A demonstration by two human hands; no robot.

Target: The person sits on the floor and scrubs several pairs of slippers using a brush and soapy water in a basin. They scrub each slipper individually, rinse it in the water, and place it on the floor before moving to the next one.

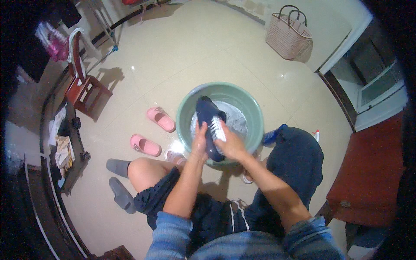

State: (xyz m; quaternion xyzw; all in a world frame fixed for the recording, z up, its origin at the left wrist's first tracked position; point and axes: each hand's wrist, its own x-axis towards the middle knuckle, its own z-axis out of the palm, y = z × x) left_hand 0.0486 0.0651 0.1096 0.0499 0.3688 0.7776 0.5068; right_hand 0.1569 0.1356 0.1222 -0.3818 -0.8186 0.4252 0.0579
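Over a round green plastic basin (pixel 255 107) on the floor, a dark navy shoe or slipper (pixel 205 109) is held lengthwise, one end pointing away from me. My left hand (pixel 199 143) grips its left side. In my right hand (pixel 232 143) is a scrub brush with white bristles (pixel 215 128), laid against the right side of the shoe. Whitish, sudsy water (pixel 235 113) lies in the bottom of the basin. The underside of the shoe and part of the brush are hidden by my hands.
Pink slides (pixel 162 119) lie left of the basin, grey slides (pixel 121 195) by my left knee. A blue item (pixel 269 138) sits beside my right knee. Farther off are a wooden chair (pixel 85 94), a woven basket (pixel 287 35) and a reddish-brown wooden piece of furniture (pixel 367 175).
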